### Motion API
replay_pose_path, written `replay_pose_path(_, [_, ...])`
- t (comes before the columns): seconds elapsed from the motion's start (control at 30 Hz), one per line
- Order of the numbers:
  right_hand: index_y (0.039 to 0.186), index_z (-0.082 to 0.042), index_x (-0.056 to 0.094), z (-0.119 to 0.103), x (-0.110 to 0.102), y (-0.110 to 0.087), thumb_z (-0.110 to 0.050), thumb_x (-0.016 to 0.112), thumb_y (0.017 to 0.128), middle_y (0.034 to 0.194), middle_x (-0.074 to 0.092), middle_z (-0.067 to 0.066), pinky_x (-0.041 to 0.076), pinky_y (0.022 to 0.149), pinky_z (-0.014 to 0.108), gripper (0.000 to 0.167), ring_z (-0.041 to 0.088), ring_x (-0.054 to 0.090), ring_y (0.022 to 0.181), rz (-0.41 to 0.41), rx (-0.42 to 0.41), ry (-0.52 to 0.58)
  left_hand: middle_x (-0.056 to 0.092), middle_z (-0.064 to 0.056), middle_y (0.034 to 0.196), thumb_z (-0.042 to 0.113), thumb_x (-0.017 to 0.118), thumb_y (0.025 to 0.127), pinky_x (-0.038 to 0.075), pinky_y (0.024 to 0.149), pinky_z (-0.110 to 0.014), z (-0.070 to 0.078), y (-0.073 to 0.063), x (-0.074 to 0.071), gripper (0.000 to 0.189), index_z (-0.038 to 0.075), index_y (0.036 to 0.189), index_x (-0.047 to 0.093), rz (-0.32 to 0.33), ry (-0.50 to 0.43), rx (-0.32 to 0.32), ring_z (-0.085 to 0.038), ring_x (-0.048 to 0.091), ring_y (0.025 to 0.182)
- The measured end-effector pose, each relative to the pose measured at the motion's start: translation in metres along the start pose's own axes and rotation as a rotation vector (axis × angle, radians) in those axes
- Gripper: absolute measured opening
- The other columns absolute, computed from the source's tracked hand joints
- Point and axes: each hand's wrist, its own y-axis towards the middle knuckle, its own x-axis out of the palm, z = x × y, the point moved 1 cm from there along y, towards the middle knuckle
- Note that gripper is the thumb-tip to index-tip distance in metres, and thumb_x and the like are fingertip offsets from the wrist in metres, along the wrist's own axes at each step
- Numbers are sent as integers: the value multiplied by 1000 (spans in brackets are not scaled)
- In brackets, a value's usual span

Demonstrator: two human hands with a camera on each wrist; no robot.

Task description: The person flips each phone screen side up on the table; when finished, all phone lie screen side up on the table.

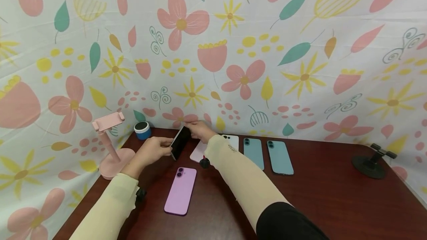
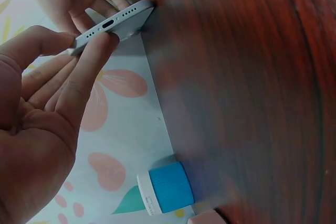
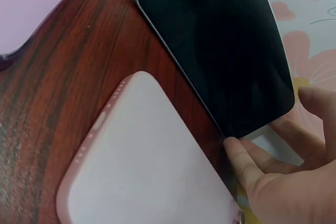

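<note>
A phone [image 1: 181, 142] with a dark screen stands on its long edge, leaning, between my two hands. My left hand [image 1: 154, 150] pinches its near end; in the left wrist view thumb and finger [image 2: 90, 64] lie on either side of the edge with the charging port. At the far end, my right hand [image 1: 199, 130] grips the phone by its corners, fingertips [image 3: 236, 148] on the edge in the right wrist view. Close by my right hand lies a pale pink phone [image 3: 139, 150], partly covered by the forearm in the head view. A purple phone [image 1: 181, 192] lies nearer me, back up.
Right of my right forearm are a white phone [image 1: 235, 142] and two light blue phones [image 1: 253, 152], lying back up. A pink phone stand [image 1: 115, 160] and a blue jar [image 1: 142, 132] stand at left. A black stand [image 1: 369, 165] is far right. Floral cloth [image 1: 213, 84] hangs behind.
</note>
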Motion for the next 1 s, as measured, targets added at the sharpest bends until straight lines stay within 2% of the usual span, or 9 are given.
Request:
replay_pose_path(0.03, [145,-13,68,0,0,1,-33,60,110,96,61,-9,49,120,48,41,23,64,116,2,6,-1,72,-25,136,14,67,101,65,89,-38,-1,0,0,47,-3,145,64,2,9,1,-26,82,103])
replay_pose_path(0.1, [143,-14,68,0,1,1,-34,57,110,120,68,-6,49,120,48,40,23,64,129,9,15,-11,72,-24,137,14,68,101,64,88,-38,-2,0,-1,47,-2,145,64,5,32,3,-28,80,106])
replay_pose_path(0.17, [145,-13,67,0,2,1,-32,54,111,143,64,1,49,120,48,40,26,61,138,12,23,-15,72,-24,138,14,69,100,64,86,-36,-2,0,-1,48,-1,145,64,7,53,1,-29,79,110])
replay_pose_path(0.27, [152,-9,59,0,3,1,-25,50,113,157,56,14,49,120,48,43,31,55,147,9,36,-21,72,-23,138,14,70,99,62,83,-33,-3,1,-1,50,0,147,64,-2,89,-1,-31,76,115])
replay_pose_path(0.43, [162,-4,45,-1,3,1,-12,48,114,164,50,19,49,120,49,49,35,46,155,1,46,-37,72,-24,137,12,71,99,62,83,-34,-4,1,0,52,0,149,61,-19,118,14,-33,74,117])
replay_pose_path(0.53, [162,-2,44,0,3,3,-10,51,113,165,49,18,49,120,49,51,35,45,156,-9,47,-50,70,-26,139,10,71,99,63,85,-36,-4,1,0,52,-2,148,61,-20,120,26,-34,73,118])
replay_pose_path(0.8, [157,-2,51,2,1,5,-8,60,109,167,46,17,48,121,49,50,38,46,155,-16,31,-59,68,-27,139,10,74,98,63,86,-37,-4,2,-1,55,-4,149,59,-18,161,49,-36,73,118])
replay_pose_path(1.0, [155,0,52,1,3,3,-8,62,108,166,47,17,48,121,48,49,35,48,154,-24,24,-62,67,-26,138,12,77,96,64,83,-37,-8,4,-3,59,-5,149,58,-30,252,79,-33,75,111])
